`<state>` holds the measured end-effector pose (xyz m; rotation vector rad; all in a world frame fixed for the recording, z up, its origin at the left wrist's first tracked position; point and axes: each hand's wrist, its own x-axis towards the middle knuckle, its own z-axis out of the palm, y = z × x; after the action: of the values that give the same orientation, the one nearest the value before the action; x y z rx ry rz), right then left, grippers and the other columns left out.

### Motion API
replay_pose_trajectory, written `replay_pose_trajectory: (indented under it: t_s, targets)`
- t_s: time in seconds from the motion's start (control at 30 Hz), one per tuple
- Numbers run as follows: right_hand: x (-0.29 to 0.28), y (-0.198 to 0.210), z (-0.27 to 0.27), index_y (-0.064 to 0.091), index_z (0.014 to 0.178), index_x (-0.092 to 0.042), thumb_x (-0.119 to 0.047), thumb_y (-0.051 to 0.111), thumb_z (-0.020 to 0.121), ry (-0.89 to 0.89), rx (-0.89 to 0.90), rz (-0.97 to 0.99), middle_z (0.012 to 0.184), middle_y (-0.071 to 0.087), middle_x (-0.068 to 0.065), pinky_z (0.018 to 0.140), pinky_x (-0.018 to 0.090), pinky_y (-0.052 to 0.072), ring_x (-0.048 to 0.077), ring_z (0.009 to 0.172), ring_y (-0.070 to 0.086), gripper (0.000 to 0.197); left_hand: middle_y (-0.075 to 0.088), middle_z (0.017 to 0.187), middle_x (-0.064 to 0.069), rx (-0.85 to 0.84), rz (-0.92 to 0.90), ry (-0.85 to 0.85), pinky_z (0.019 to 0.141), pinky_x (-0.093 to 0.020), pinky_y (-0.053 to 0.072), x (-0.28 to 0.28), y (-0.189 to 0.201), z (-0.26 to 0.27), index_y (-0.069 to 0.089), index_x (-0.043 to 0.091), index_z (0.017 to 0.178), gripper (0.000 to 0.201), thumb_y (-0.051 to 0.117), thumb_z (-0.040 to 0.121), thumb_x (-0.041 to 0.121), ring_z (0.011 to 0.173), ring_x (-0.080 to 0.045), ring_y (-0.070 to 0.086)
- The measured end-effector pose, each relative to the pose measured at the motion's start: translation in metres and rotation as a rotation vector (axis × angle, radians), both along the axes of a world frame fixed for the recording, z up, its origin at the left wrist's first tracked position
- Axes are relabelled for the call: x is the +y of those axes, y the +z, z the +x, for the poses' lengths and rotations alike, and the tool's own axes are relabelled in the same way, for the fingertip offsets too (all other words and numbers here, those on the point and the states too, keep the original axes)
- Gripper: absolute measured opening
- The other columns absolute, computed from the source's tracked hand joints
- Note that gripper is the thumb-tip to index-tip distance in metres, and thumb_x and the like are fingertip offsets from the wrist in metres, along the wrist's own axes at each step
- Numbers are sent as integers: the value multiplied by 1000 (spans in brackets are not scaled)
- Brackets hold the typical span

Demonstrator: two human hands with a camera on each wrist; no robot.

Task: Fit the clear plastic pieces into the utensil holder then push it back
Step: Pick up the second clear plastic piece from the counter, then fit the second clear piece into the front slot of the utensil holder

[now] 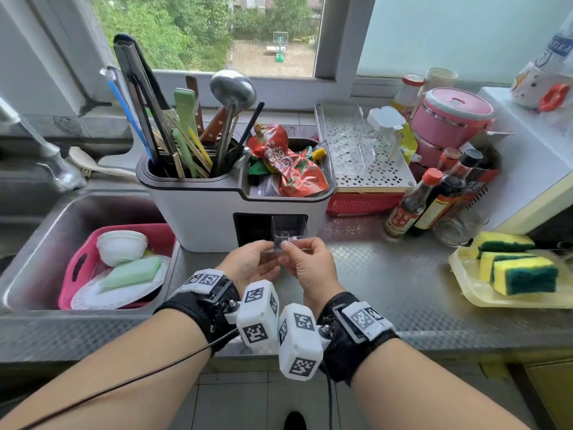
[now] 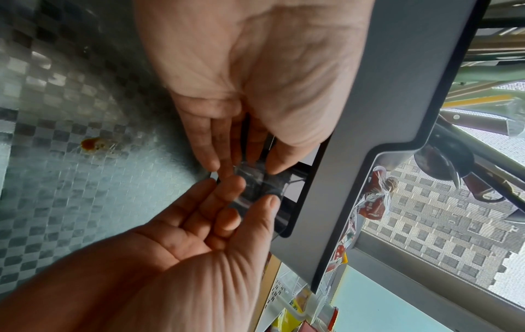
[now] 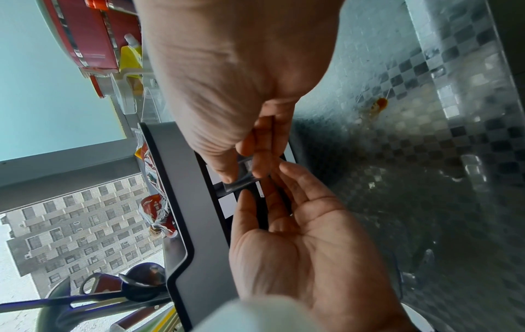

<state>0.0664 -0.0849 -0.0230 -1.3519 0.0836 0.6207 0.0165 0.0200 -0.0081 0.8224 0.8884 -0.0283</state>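
The white utensil holder [image 1: 198,212] stands on the steel counter, full of utensils, with a dark rectangular opening [image 1: 252,228] low in its front. One clear plastic piece [image 1: 289,226] sits upright in the right half of that opening. A second clear plastic piece [image 1: 276,254] [image 2: 252,182] [image 3: 241,177] is held just in front of the opening. My left hand [image 1: 267,253] [image 2: 245,167] pinches it from the left. My right hand [image 1: 287,252] [image 3: 244,174] pinches it from the right between thumb and fingers. The piece is small, blurred and partly hidden by fingers.
A sink [image 1: 37,243] with a pink basket [image 1: 77,268] of dishes lies to the left. At right are a red basket [image 1: 362,203], a white perforated tray [image 1: 372,178], sauce bottles [image 1: 412,206] and sponges [image 1: 521,274]. A brown stain [image 2: 92,143] marks the counter.
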Motion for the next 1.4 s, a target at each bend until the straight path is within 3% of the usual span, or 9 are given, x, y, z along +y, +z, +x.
replay_pose_trajectory:
  t_s: [0.23,0.47,0.57,0.87,1.07,1.13,1.23,1.3,1.4]
  targets:
    - [12,3,16,54,88,-17,-9,61,89,4,14,-27,89,63,4,72,26,54,20,86,65,11,68,91,-6,-83,-4,-10,76,-28,49,12,7,12,63,12,91,14,51,93,17,86,-18,63]
    - [22,2,27,56,97,-15,-4,61,84,-22,-12,-85,97,66,9,90,47,55,35,104,66,18,69,108,9,-120,49,-71,81,-33,39,20,5,18,64,22,111,26,44,95,26,103,-10,60]
    - [20,0,25,55,90,-20,-7,57,88,3,44,-109,92,65,6,67,29,50,22,85,65,14,71,99,10,-51,74,-113,80,-32,38,24,5,14,67,25,97,21,47,94,31,96,-9,61]
    - [27,-12,-21,50,77,-12,-9,48,94,161,258,-246,69,51,5,40,19,45,16,56,52,17,59,76,9,34,141,106,58,-26,32,66,13,-17,60,23,80,16,50,92,27,68,-8,54]
    - [37,-26,-63,53,82,-6,-11,48,93,293,406,-271,68,48,7,38,16,41,19,53,48,12,58,41,11,100,284,357,48,-21,33,108,0,-54,59,20,76,10,56,85,20,50,-9,50]
    - [40,-28,-73,53,90,-4,-8,48,93,313,442,-252,68,46,8,43,20,39,19,54,46,7,62,53,-1,170,333,295,52,-21,34,116,-7,-68,54,17,79,11,50,89,15,56,-11,43]
    - [46,-29,-86,55,93,-2,-8,49,93,347,460,-255,70,46,7,49,27,38,20,57,46,8,57,120,-23,240,319,170,60,-24,38,117,-21,-85,60,10,100,18,43,93,13,64,-12,43]
    - [51,-30,-94,56,88,-5,-10,50,94,376,460,-277,73,50,7,53,30,41,20,58,49,9,56,132,-16,262,299,116,70,-29,44,114,-29,-89,59,4,113,27,43,96,17,72,-17,51]
    - [58,-30,-102,53,81,-9,-7,49,94,381,448,-293,72,49,8,54,31,40,20,57,46,13,64,110,-10,286,272,55,76,-36,47,106,-38,-95,58,5,100,19,47,96,20,80,-23,58]
